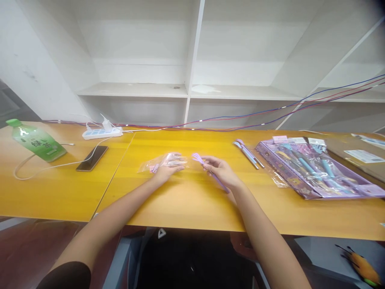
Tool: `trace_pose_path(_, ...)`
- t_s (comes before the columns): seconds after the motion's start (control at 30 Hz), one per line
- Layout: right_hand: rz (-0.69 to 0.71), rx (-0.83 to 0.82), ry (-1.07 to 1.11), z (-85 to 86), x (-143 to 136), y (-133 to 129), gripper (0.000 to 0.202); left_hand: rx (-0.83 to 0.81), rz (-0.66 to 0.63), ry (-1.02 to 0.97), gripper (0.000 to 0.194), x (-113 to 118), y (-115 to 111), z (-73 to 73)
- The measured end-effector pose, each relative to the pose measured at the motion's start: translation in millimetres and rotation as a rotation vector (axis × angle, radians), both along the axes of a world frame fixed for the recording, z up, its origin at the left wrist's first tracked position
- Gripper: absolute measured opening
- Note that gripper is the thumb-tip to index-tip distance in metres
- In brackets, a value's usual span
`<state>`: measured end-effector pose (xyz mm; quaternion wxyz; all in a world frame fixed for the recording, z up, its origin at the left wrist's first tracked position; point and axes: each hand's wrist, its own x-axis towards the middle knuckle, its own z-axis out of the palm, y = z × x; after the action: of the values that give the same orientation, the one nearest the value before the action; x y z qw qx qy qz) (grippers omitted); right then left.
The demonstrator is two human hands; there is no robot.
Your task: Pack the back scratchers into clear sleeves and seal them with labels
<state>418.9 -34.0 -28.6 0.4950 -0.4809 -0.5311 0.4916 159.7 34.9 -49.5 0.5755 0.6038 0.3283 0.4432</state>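
Note:
My left hand [168, 168] is closed on a crinkled clear plastic wrapper [146, 165], which has a small pink label and lies over the fingers. Facing it, my right hand [221, 170] grips a purple back scratcher [197, 158] just below its claw-shaped head. The claw points toward the wrapper, and the purple handle slants down beneath the palm. To the right of that hand, two back scratchers [248, 155] with metal rods and blue and purplish heads lie side by side.
A purple display box [288, 178] holds several wrapped scratchers at right, beside a cardboard box [355, 154]. On the left are a green bottle [39, 140], a phone [92, 158] with a white cable, and a power strip [102, 132]. White shelving [135, 90] stands behind.

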Motion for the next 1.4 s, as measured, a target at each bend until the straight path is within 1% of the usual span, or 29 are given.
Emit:
trace_pose_path(0.1,0.035,-0.016,-0.051,-4.2,1,2,0.043,-0.016,0.016,0.001,0.064,0,-1,1.4)
trace_pose_path(0.2,0.067,-0.033,-0.102,-9.9,1,6,0.042,-0.014,0.021,-0.001,0.063,1,-1,0.1)
trace_pose_path(0.37,0.066,-0.015,-0.144,-14.7,2,8,0.041,-0.037,-0.031,-0.019,0.064,3,-1,-3.7)
trace_pose_path(0.63,0.059,0.006,-0.163,-14.1,0,7,0.043,-0.042,-0.09,0.018,0.06,5,-9,-0.9)
trace_pose_path(0.83,0.068,0.006,-0.097,-18.7,-5,7,0.05,0.011,-0.109,0.033,0.056,8,-14,-6.5)
trace_pose_path(0.93,0.093,-0.01,-0.069,-20.2,-7,7,0.053,-0.032,-0.127,-0.007,0.058,10,-17,-10.9)
trace_pose_path(1.03,0.089,-0.011,-0.071,-20.4,-9,6,0.056,-0.099,-0.092,-0.077,0.059,11,-17,-17.1)
trace_pose_path(1.1,0.088,-0.019,-0.096,-19.8,-10,5,0.058,-0.135,-0.072,-0.125,0.058,12,-16,-21.4)
trace_pose_path(1.17,0.093,-0.028,-0.123,-18.8,-11,4,0.06,-0.166,-0.081,-0.166,0.054,13,-15,-24.2)
trace_pose_path(1.3,0.091,-0.032,-0.135,-16.6,-12,2,0.061,-0.226,-0.148,-0.218,0.046,15,-16,-22.7)
trace_pose_path(1.4,0.084,-0.026,-0.139,-16.9,-12,2,0.062,-0.219,-0.183,-0.192,0.047,15,-18,-18.2)
